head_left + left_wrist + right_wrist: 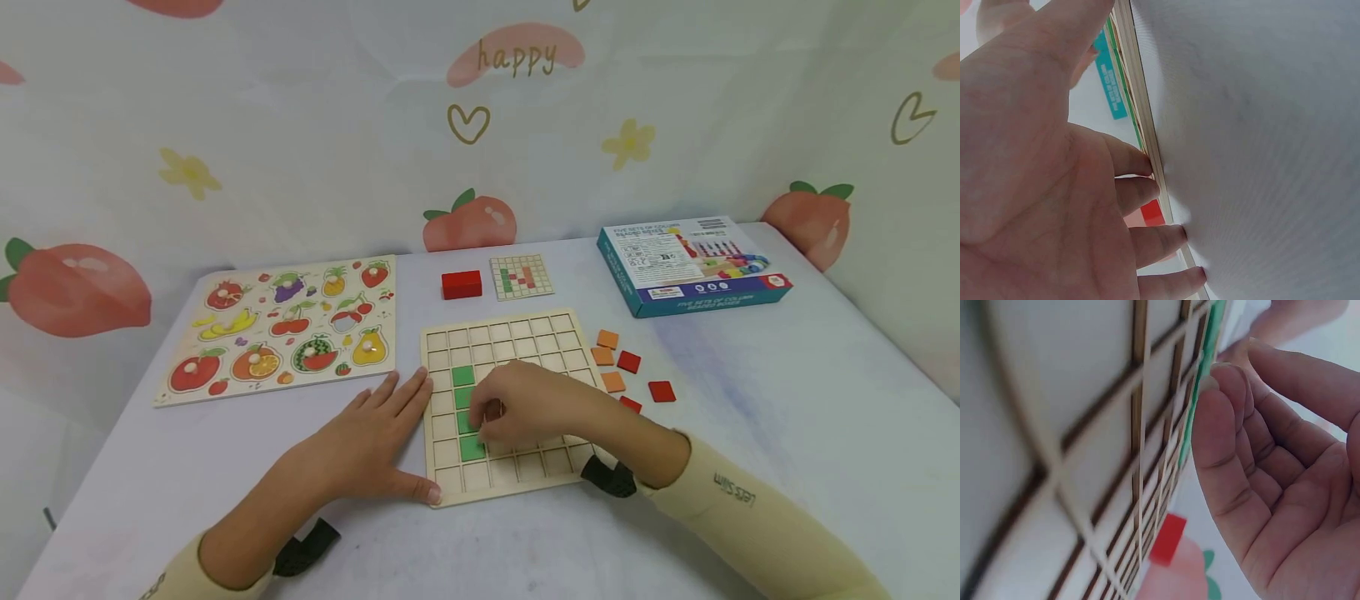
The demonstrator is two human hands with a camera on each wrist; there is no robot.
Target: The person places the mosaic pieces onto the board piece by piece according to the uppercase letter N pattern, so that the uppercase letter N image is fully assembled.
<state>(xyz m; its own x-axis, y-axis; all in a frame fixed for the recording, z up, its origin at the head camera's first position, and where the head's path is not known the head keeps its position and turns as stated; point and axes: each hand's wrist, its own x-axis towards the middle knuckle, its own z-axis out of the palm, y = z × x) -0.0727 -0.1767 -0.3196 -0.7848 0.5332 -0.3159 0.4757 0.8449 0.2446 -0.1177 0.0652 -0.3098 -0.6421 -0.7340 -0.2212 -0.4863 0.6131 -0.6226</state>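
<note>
A wooden grid board (517, 477) lies on the table, with several green square tiles (462, 377) in a column of its cells near the left side. My left hand (352, 450) rests on the table with spread fingers, its fingertips (1175, 236) and thumb at the board's left edge. Over the lower tiles my right hand (525, 404) is bent downward, its fingertips right at the green column. In the right wrist view the right hand's thumb (1300, 381) stands apart from the bent fingers, and nothing shows between them. Part of the green column is hidden behind this hand.
Orange tiles (607, 339) and red tiles (662, 392) lie loose right of the board. Behind it are a red block (461, 285) and a small pattern card (522, 277). A fruit puzzle board (273, 333) lies at the left, a flat box (690, 262) at the back right.
</note>
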